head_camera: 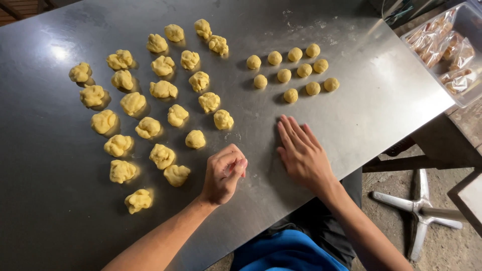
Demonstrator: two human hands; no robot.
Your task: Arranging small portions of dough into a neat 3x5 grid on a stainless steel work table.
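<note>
While the right hand point(303, 153) lies flat and open, the left hand point(224, 173) curls loosely, empty, right of rough dough lumps point(176, 174).

It looked like a small bakery or food-prep kitchen. A bare stainless-steel worktop point(361, 100) carried many rough yellow dough lumps point(133, 103) and, to their right, a cluster of smooth rolled dough balls point(293, 70). Beyond the worktop's right edge sat a clear plastic tub point(469, 95) of wrapped baked goods point(442, 42). Below that edge, bare concrete floor point(391, 221) and a metal stool base point(419, 211) showed.
</note>
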